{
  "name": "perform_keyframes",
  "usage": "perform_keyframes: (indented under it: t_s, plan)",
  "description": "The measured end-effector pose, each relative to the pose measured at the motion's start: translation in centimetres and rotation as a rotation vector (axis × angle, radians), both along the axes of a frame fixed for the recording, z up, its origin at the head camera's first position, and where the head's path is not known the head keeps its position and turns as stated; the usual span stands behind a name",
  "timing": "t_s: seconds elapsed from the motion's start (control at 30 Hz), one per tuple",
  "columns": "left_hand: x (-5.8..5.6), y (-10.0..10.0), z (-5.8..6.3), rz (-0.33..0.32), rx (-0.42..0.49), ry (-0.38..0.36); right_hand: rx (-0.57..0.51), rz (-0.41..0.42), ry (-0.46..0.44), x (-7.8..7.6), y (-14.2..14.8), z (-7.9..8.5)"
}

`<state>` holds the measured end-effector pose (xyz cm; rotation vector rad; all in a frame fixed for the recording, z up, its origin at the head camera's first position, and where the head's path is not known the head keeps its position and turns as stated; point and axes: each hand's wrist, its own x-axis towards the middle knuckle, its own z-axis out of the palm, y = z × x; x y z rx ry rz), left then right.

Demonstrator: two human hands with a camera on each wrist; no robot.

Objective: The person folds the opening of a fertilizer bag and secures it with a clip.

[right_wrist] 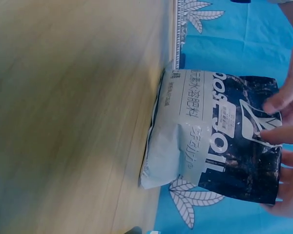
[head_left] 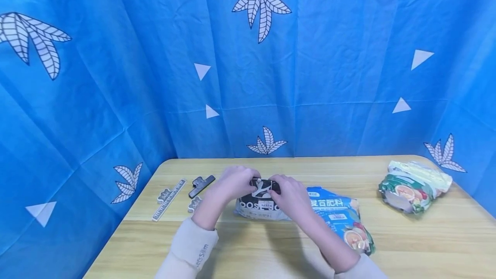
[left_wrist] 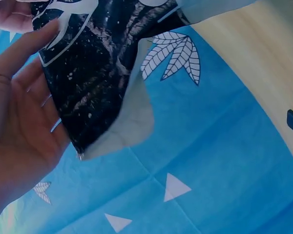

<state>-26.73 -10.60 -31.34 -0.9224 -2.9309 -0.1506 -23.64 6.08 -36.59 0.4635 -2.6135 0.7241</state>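
A black and white fertilizer bag (head_left: 255,206) stands upright on the wooden table, black top up, "OOST SOIL" lettering facing me. My left hand (head_left: 237,181) pinches its top edge on the left, thumb on the printed front and fingers behind. On the right side of the same edge, my right hand (head_left: 291,195) grips it with thumb and fingers. The right wrist view has the bag (right_wrist: 193,126) sideways, with both hands at its black end. Close up in the left wrist view, the black upper part (left_wrist: 88,78) has a loose pale corner beside it.
Right of the bag lies a blue fertilizer bag (head_left: 335,216), partly behind my right forearm. A green and cream bag (head_left: 412,188) rests at the far right. On the left are a black clip (head_left: 201,186), a long white strip with a scalloped tab (head_left: 169,200) and another scalloped tab (head_left: 194,204).
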Motion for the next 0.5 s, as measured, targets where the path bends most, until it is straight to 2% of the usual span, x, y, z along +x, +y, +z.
perform_keyframes:
  t_s: [0.13, 0.23, 0.5]
  plan:
    - [-0.4, 0.6, -0.5, 0.023, -0.073, -0.029, 0.053, 0.035, -0.007, -0.1, 0.0, -0.1]
    - [-0.6, 0.9, -1.1, 0.027, -0.094, -0.034, 0.081, 0.058, -0.002, -0.2, -0.1, -0.3]
    - [-0.8, 1.0, -1.8, 0.028, -0.071, 0.014, 0.102, 0.046, 0.054, -0.7, 0.0, -1.1]
